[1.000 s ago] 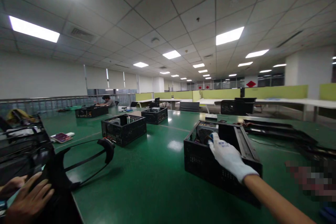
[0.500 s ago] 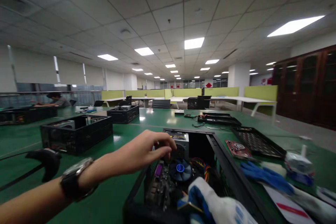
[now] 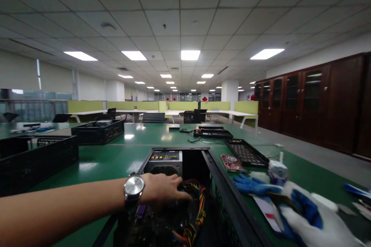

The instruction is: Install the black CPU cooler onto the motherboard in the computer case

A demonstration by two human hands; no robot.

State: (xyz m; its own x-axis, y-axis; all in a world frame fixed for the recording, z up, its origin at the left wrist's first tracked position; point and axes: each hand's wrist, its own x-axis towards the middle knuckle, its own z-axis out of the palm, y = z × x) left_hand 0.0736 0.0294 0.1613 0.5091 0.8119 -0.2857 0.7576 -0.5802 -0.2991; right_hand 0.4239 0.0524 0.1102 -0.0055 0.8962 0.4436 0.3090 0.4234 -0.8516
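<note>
An open black computer case (image 3: pixel 232 208) lies on the green table right in front of me. A grey power supply (image 3: pixel 164 160) sits at its far end, with a bundle of coloured cables (image 3: pixel 197 204) beside it. My bare left hand (image 3: pixel 164 189), a watch (image 3: pixel 134 187) on its wrist, reaches into the case with fingers laid flat on the parts next to the cables. My right hand (image 3: pixel 310 220), in a white and blue glove, is low at the right of the case, outside it. Its fingertips pinch a small dark flat piece (image 3: pixel 282 197).
A blue glove (image 3: pixel 251 185), a red circuit card (image 3: pixel 232 162), a black perforated panel (image 3: pixel 246 152) and a small white container (image 3: pixel 277 170) lie right of the case. Black crates (image 3: pixel 37 158) (image 3: pixel 98 131) stand to the left. Dark wooden cabinets (image 3: pixel 313 100) line the right wall.
My view has swung right. My left hand moved from the power supply's top down into the case. My gloved right hand moved out of the case to its right side.
</note>
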